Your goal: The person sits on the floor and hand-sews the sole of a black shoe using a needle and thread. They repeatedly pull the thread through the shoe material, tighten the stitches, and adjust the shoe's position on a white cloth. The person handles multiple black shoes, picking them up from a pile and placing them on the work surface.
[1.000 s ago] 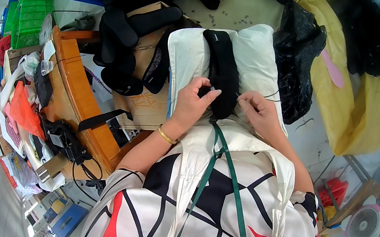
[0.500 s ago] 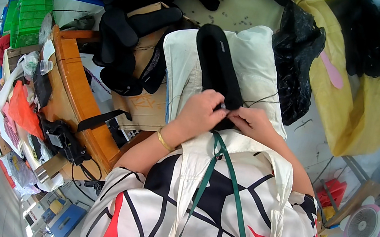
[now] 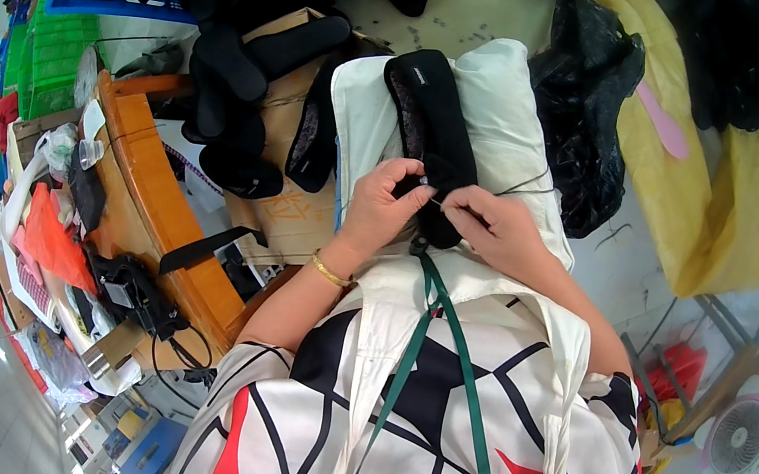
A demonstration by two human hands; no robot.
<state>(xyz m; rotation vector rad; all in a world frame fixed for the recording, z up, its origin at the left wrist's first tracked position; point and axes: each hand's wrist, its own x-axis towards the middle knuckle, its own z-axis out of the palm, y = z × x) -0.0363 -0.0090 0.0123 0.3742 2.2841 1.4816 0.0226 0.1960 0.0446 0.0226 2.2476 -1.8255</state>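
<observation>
Black shoe (image 3: 436, 100) laid lengthwise toward white cushion's (image 3: 502, 91) far edge, near half pinched by left grip (image 3: 379, 205), thin strand (image 3: 436, 200) by right grip (image 3: 508, 235).

The shoe (image 3: 434, 110) lies on a cushion (image 3: 506, 107), with cardboard (image 3: 286, 219) to its left and a plastic bag (image 3: 578, 120) to its right

The head-worn fisheye looks down from close above the left hand (image 3: 379, 205) and right hand (image 3: 504, 234)

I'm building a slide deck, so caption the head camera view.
Left hand and right hand held close together over a black slipper on a white cushion.
</observation>
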